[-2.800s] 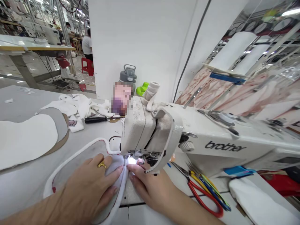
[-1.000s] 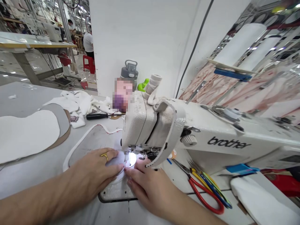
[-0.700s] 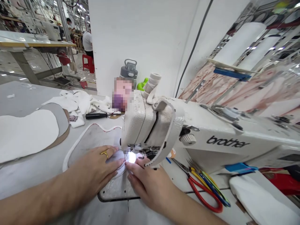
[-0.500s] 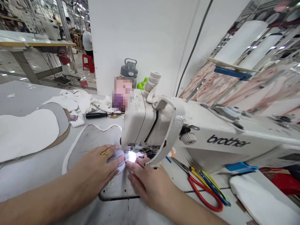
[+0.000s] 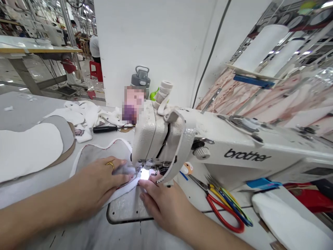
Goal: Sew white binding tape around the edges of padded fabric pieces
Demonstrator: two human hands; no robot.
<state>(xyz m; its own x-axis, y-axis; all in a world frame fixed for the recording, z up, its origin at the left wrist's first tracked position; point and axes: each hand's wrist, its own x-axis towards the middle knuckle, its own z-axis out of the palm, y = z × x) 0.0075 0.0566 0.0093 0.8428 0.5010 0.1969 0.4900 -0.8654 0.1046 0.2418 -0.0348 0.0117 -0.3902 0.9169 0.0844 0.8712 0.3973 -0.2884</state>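
A grey padded panel (image 5: 101,154) with white binding and a red stitch line lies under the foot of a Brother sewing machine (image 5: 166,139). My left hand (image 5: 97,184), wearing a gold ring, presses down on the panel and holds a fold of it close to the lit needle area (image 5: 144,174). My right hand (image 5: 162,205) rests on the machine's metal bed plate (image 5: 123,208), its fingertips just beside the presser foot and the panel's bound edge. The needle itself is mostly hidden by the machine head.
Red-handled scissors (image 5: 223,215) and coloured tools lie to the right. Left of the machine are a screwdriver (image 5: 105,129), white fabric pieces (image 5: 83,118) and stacked padded shapes (image 5: 28,151). A water bottle (image 5: 140,78) stands by the wall. A person (image 5: 95,45) sits far back.
The panel has turned under the foot, with its bound edge now swung toward the right below my left hand. My left hand has shifted slightly left, and the view has tilted a little.
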